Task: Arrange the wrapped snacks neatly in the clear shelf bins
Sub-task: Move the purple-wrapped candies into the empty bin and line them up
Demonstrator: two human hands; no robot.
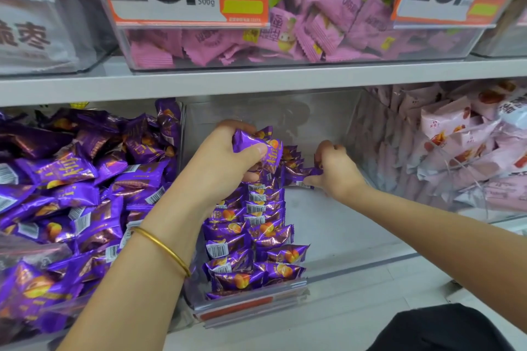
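Gold bangle (162, 248) foremost, my left hand (225, 162) is clutching spare purple snacks (251, 142) as a ready supply while my right hand (336, 174) is pinching one packet (302, 177) to extend the neat row (256, 225) in the middle bin (342, 225).

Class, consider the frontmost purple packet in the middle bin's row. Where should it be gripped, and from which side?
Probably pinch its puffed middle from above. The frontmost purple packet has the bin's front wall before it and neighbours behind; its top is free.
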